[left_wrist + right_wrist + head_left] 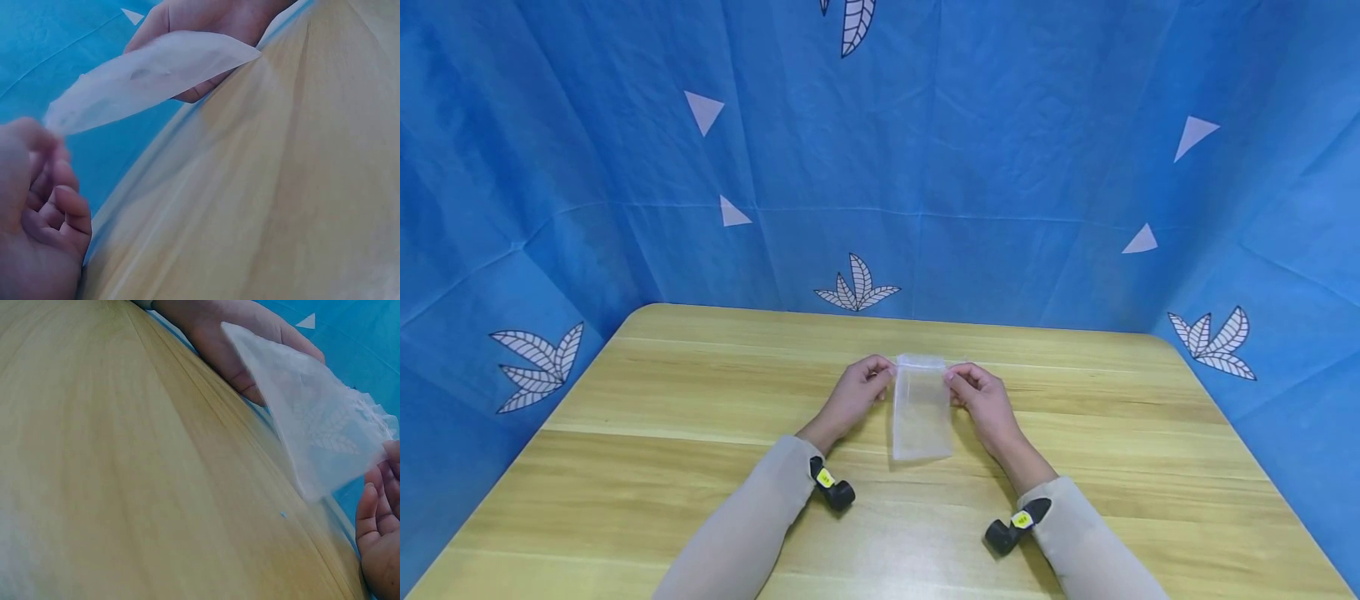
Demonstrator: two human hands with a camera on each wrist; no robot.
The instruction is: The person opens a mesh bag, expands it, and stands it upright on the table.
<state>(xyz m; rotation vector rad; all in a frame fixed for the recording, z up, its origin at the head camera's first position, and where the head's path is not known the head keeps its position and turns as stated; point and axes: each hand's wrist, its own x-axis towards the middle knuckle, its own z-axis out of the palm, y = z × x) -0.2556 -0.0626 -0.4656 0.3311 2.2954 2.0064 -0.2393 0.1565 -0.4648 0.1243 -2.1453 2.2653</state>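
1. Wood-grain desk (pixel 1150 467), blue cloth (pixel 1000 133) hung behind and down both sides. Clock positions below: head view, pouch as dial centre.
2. Sheer white pouch (pixel 922 417): far-middle part of desk, between both hands. Gathered band at 12, plain bottom edge at 6. Held up over the wood, tilted in both wrist views. Bottom-edge contact with desk: can't tell.
3. Left hand (pixel 856 393): thumb and index pinch the pouch's edge near 10 o'clock, fingertips together, other fingers loosely curled.
4. Right hand (pixel 987 402): same grip mirrored, pinching near 2 o'clock; remaining fingers bent. Nothing else in either.
5. Black wrist cameras, yellow labels: left camera (pixel 838 495) near 8, right camera (pixel 1002 537) between 4 and 5.
6. Light sleeves (pixel 737 533) run out toward 7 and 5.
7. Cloth carries white leaf prints (pixel 857 287) at 11, 9 and 3, plus pale triangles (pixel 703 108) higher up.
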